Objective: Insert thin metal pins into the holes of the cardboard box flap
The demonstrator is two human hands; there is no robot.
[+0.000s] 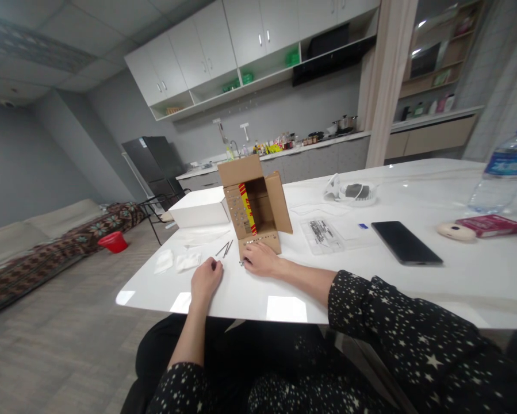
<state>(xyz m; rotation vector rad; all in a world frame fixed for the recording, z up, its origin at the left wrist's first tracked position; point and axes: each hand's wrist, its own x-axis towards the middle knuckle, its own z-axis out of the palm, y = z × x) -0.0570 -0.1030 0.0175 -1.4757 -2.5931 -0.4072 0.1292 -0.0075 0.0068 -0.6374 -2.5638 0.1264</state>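
Observation:
An open cardboard box (pixel 236 215) stands on the table in front of me, flaps spread and a red-and-yellow strip along one panel. Small shiny bits dot that panel and the lower flap (pixel 272 244). My right hand (pixel 260 260) lies against this flap, fingers curled down beside a few tiny metal pieces (pixel 241 264); what they pinch, if anything, is hidden. To the left, my left hand (pixel 206 280) rests closed on the tabletop, its contents not visible. Just beyond it lie thin dark metal tools (pixel 227 248). A clear plastic case (pixel 322 237) of small dark parts sits right of the box.
White tissues (pixel 188 262) lie at the left, with a white box (pixel 200 208) behind. Rightward are a black phone (pixel 405 242), a beige earbud-like case (pixel 455 232), a magenta pack (pixel 491 225), a water bottle (pixel 502 172) and a white round device (pixel 357 192) with a cable.

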